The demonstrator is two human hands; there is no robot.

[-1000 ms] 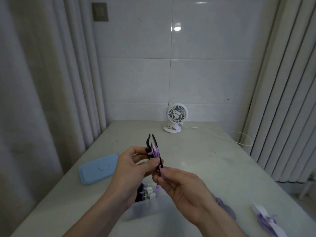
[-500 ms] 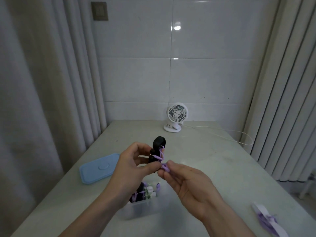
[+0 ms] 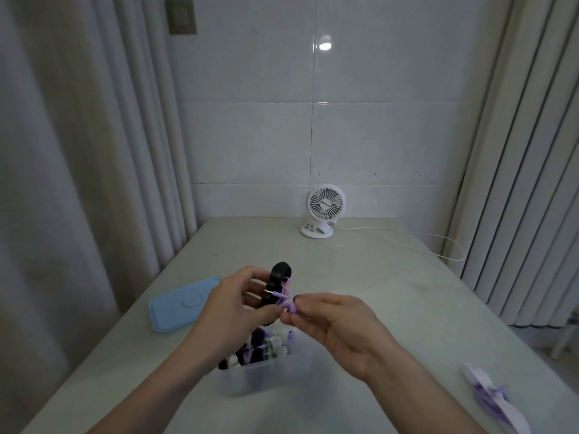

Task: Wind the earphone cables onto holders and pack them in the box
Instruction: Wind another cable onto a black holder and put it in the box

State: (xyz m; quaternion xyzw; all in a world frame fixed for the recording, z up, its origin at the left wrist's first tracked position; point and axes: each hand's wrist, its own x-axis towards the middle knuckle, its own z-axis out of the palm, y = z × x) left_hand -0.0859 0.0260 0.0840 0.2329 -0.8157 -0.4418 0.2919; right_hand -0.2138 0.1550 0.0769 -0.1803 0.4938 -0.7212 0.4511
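My left hand (image 3: 233, 303) grips a black holder (image 3: 279, 275), held upright above the table, with a purple earphone cable (image 3: 281, 292) wound around its middle. My right hand (image 3: 333, 324) pinches the purple earbud end (image 3: 289, 306) of that cable right beside the holder. Below both hands stands a clear plastic box (image 3: 266, 375) that holds several wound holders in black, white and purple.
The box's blue lid (image 3: 180, 303) lies on the table to the left. A white holder with purple earphones (image 3: 492, 399) lies at the front right edge. A small white fan (image 3: 324, 208) with its cord (image 3: 407, 239) stands at the back. Curtains hang on both sides.
The holder has turned in my left hand from edge-on to face-on. My right hand has shifted from the holder's lower end to pinching the purple earbud beside it.
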